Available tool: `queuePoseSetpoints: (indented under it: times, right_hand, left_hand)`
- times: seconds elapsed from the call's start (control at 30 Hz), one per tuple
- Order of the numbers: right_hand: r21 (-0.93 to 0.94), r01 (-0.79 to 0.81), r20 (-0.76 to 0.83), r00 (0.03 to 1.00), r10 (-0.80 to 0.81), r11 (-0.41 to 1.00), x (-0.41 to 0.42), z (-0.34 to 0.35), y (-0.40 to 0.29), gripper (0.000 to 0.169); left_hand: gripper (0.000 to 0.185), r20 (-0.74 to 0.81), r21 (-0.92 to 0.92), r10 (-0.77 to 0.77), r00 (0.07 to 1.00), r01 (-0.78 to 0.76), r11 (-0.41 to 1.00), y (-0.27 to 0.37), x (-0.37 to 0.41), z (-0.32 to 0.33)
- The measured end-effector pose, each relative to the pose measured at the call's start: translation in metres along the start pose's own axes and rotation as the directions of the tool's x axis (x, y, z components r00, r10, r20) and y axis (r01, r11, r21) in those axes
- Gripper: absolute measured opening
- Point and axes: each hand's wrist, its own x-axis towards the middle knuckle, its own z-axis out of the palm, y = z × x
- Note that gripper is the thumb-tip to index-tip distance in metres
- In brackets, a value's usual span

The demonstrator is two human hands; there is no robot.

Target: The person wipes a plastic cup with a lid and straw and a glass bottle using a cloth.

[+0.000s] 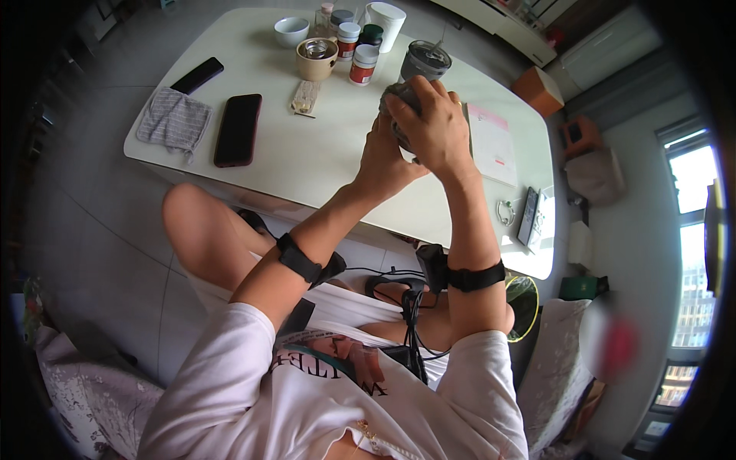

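Note:
Both my hands are raised over the white table [322, 155], right of its middle. Between them is a dark grey, rounded thing [401, 94], possibly wrapped in cloth; the fingers hide most of it, so its kind is unclear. My right hand [436, 126] grips it from the right and above, thumb across its front. My left hand [384, 155] holds it from below and the left, its fingers mostly hidden behind it. Just beyond the right hand stands a grey tumbler [424, 62] with a clear lid and a straw.
At the back stand a white bowl [291, 31], a beige mug [316, 64], several bottles [363, 66] and a white cup [386, 26]. Left lie a phone [238, 131], a striped cloth [174, 119] and a dark case [198, 75]. A booklet [493, 144], bracelet [505, 213] and remote [529, 215] lie right.

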Motion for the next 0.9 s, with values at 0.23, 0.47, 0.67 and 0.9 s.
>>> queuePoseSetpoints:
  times: [0.23,0.47,0.67,0.9]
  right_hand:
    - [0.406,-0.302,0.162,0.953,0.258,0.862,0.018,0.001,0.025,0.041]
    - [0.061,-0.101,-0.042,0.994,0.103,0.993,-0.005,0.002,0.013,0.052]
    - [0.001,-0.069,-0.11,0.992,0.068,0.998,-0.015,-0.008,0.022,0.067]
    - [0.986,0.135,-0.121,0.983,-0.14,0.093,-0.057,-0.084,-0.027,0.057]
  left_hand:
    - [0.078,0.079,0.11,-0.061,0.995,0.052,0.993,0.0,-0.003,-0.006]
    - [0.109,0.089,-0.104,-0.129,0.988,0.138,0.985,0.004,-0.005,-0.009]
    - [0.101,0.015,0.134,0.132,0.991,-0.133,0.982,0.014,0.006,0.0]
    - [0.08,0.014,-0.011,0.12,0.993,-0.12,0.993,0.012,0.005,-0.005]
